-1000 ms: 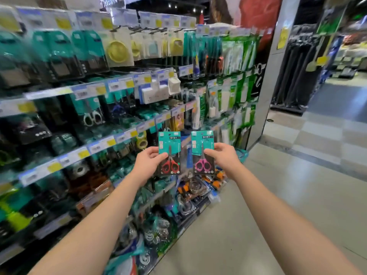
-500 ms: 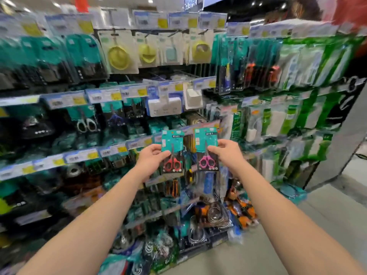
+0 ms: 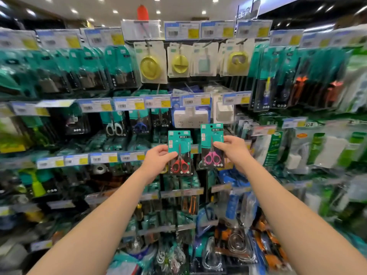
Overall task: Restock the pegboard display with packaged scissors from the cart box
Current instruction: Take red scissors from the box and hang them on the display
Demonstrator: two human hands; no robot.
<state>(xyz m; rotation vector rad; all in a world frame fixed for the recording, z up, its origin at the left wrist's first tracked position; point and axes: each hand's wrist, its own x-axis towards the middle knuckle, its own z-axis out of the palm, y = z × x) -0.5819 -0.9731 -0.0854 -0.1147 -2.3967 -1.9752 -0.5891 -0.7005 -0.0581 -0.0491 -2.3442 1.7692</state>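
Observation:
My left hand (image 3: 156, 160) pinches a teal-carded pack of red-handled scissors (image 3: 180, 153) by its left edge. My right hand (image 3: 232, 148) pinches a matching pack of pink-handled scissors (image 3: 212, 145) by its right edge, held a little higher. Both packs are upright in front of the pegboard display (image 3: 200, 175), just below the row of hanging scissors packs (image 3: 139, 124) with white, blue and black handles. The cart box is not in view.
Price-tag strips (image 3: 127, 105) run along each peg row. White power adapters (image 3: 190, 118) hang right above the two packs. Yellow round items (image 3: 150, 66) hang on the top row. Green packages (image 3: 321, 147) fill the right side, and cable locks (image 3: 236, 243) hang low.
The view has swung left to face the pegboard squarely. Both hands have risen with their packs toward the row under the adapters, and the pink pack now sits higher than the red one.

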